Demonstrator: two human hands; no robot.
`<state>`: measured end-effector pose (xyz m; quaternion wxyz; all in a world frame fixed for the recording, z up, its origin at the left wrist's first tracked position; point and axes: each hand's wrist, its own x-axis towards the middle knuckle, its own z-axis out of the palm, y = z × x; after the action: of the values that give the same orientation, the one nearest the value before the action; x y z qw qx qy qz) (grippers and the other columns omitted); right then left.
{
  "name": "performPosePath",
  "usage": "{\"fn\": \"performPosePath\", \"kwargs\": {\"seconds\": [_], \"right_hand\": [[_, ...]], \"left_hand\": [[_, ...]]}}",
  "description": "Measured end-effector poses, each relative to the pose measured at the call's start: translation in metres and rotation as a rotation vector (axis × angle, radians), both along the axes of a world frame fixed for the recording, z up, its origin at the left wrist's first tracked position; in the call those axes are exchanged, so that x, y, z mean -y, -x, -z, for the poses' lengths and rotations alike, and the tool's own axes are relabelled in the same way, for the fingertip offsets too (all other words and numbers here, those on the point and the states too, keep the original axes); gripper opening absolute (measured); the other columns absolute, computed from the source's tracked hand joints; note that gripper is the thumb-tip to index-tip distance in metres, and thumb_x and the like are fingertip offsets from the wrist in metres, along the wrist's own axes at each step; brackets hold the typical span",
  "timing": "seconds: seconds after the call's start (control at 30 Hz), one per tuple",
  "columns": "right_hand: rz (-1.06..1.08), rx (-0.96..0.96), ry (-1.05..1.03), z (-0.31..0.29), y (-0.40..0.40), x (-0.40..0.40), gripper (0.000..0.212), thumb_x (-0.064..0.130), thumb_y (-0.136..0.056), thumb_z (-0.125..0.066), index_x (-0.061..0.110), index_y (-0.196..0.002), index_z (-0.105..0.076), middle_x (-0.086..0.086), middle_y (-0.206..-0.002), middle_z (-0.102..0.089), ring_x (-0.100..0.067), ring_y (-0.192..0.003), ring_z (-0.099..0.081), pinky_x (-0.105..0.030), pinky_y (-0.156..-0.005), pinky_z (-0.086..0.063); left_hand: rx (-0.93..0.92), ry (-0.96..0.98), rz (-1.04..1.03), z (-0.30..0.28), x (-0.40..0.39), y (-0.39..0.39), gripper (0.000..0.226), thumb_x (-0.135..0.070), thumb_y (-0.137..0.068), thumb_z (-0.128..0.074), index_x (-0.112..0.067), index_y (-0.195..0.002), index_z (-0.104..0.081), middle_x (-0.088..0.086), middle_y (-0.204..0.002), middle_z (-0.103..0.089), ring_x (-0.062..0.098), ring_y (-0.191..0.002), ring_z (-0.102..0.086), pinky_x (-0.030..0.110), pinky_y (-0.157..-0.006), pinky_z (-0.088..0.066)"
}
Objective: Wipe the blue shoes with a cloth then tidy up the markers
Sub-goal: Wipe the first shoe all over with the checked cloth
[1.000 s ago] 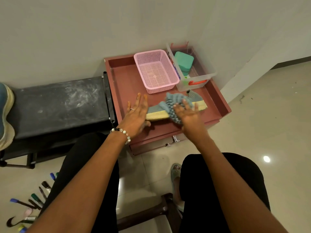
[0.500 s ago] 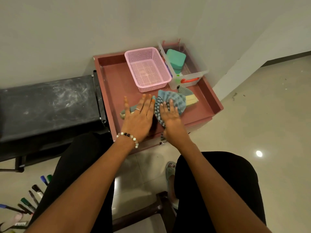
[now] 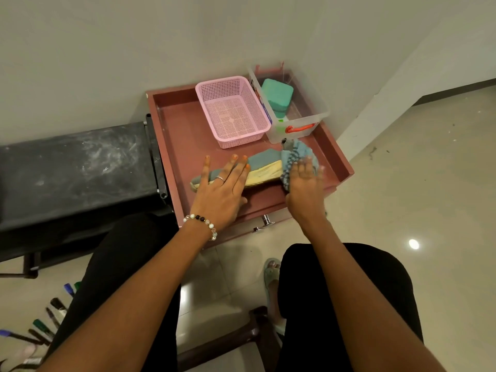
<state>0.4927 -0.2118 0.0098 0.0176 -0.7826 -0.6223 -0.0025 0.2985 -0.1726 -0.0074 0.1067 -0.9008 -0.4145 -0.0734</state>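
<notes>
Head view: blue shoe lies on its side on the red table, in front of the pink basket. Left hand lies flat on its heel end, fingers straight, pinning it. Right hand presses the cloth onto the toe end; blurred, fingers look spread. Markers scattered on the floor, lower left. Risk: a hard wipe could push the shoe off the table's near edge.
</notes>
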Motion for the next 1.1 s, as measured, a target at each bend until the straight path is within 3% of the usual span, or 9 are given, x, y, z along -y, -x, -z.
{"fn": "performPosePath", "kwargs": {"seconds": [0.17,0.3,0.4,0.53,0.63,0.73,0.9,1.03,1.1], "right_hand": [[-0.33,-0.21,-0.009,0.012,0.036,0.004,0.066,-0.002,-0.067,-0.041,-0.017,-0.131,-0.041,-0.037,-0.135,-0.041,-0.05,-0.132,-0.034,-0.056,-0.11,-0.02],[-0.421,0.035,-0.098,0.009,-0.008,-0.004,0.057,-0.004,-0.067,-0.046,-0.007,-0.123,-0.057,-0.024,-0.125,-0.059,-0.044,-0.118,-0.053,-0.068,-0.097,-0.024],[-0.108,0.095,0.042,0.003,-0.046,-0.014,0.065,0.001,-0.078,-0.063,0.0,-0.139,-0.041,-0.018,-0.143,-0.044,-0.035,-0.137,-0.035,-0.064,-0.11,-0.011],[0.121,-0.092,0.119,0.002,-0.062,-0.014,0.072,0.003,-0.078,-0.064,0.002,-0.142,-0.032,-0.019,-0.15,-0.031,-0.03,-0.142,-0.023,-0.053,-0.11,-0.026],[0.071,-0.163,-0.009,0.005,-0.037,-0.011,0.077,-0.007,-0.075,-0.05,-0.003,-0.146,-0.022,-0.022,-0.154,-0.021,-0.033,-0.144,-0.014,-0.048,-0.116,-0.014],[-0.084,-0.242,-0.043,0.005,0.004,-0.008,0.075,-0.003,-0.072,-0.036,-0.007,-0.145,-0.019,-0.027,-0.153,-0.015,-0.037,-0.145,-0.007,-0.043,-0.118,0.0],[-0.411,-0.428,-0.098,0.01,0.055,0.003,0.073,-0.005,-0.062,-0.034,-0.017,-0.134,-0.037,-0.035,-0.14,-0.036,-0.05,-0.133,-0.031,-0.053,-0.111,-0.019],[-0.529,-0.213,-0.077,0.007,0.02,-0.004,0.069,0.003,-0.067,-0.022,-0.011,-0.13,-0.048,-0.027,-0.135,-0.048,-0.041,-0.127,-0.045,-0.046,-0.113,-0.022],[-0.502,-0.05,-0.074,0.007,-0.004,-0.01,0.062,0.005,-0.07,-0.028,-0.007,-0.124,-0.056,-0.023,-0.128,-0.057,-0.039,-0.121,-0.052,-0.053,-0.108,-0.027]], "left_hand": [[0.004,0.011,-0.026,-0.003,-0.001,0.0,0.081,-0.046,-0.078,-0.066,-0.01,-0.144,-0.038,0.005,-0.151,-0.037,0.02,-0.142,-0.03,0.066,-0.111,-0.009],[-0.043,0.011,0.011,-0.006,-0.003,0.004,0.08,-0.051,-0.082,-0.059,-0.011,-0.146,-0.034,0.004,-0.154,-0.031,0.018,-0.143,-0.026,0.065,-0.112,-0.008],[-0.05,0.014,0.024,-0.005,-0.004,0.004,0.079,-0.051,-0.082,-0.057,-0.012,-0.146,-0.034,0.002,-0.154,-0.032,0.018,-0.143,-0.026,0.064,-0.112,-0.009],[-0.051,0.022,0.021,-0.003,-0.002,0.003,0.079,-0.051,-0.082,-0.056,-0.011,-0.146,-0.034,0.003,-0.153,-0.033,0.018,-0.143,-0.026,0.063,-0.112,-0.011],[-0.052,0.015,0.01,-0.003,-0.002,0.001,0.08,-0.052,-0.081,-0.056,-0.01,-0.146,-0.035,0.005,-0.153,-0.034,0.019,-0.143,-0.027,0.063,-0.113,-0.011],[-0.056,0.03,-0.006,-0.006,-0.004,0.0,0.081,-0.051,-0.08,-0.057,-0.009,-0.146,-0.034,0.005,-0.152,-0.034,0.02,-0.143,-0.026,0.062,-0.114,-0.009],[-0.061,0.046,-0.018,-0.004,-0.006,0.004,0.087,-0.045,-0.074,-0.065,-0.004,-0.145,-0.035,0.01,-0.152,-0.033,0.021,-0.143,-0.027,0.06,-0.115,-0.009],[-0.07,0.05,0.026,-0.007,-0.007,0.008,0.089,-0.041,-0.071,-0.07,-0.003,-0.144,-0.036,0.011,-0.151,-0.035,0.022,-0.141,-0.031,0.058,-0.115,-0.013],[-0.085,0.045,0.047,-0.007,-0.006,0.007,0.088,-0.041,-0.073,-0.069,-0.005,-0.145,-0.034,0.009,-0.152,-0.035,0.021,-0.142,-0.03,0.057,-0.116,-0.013]]}}
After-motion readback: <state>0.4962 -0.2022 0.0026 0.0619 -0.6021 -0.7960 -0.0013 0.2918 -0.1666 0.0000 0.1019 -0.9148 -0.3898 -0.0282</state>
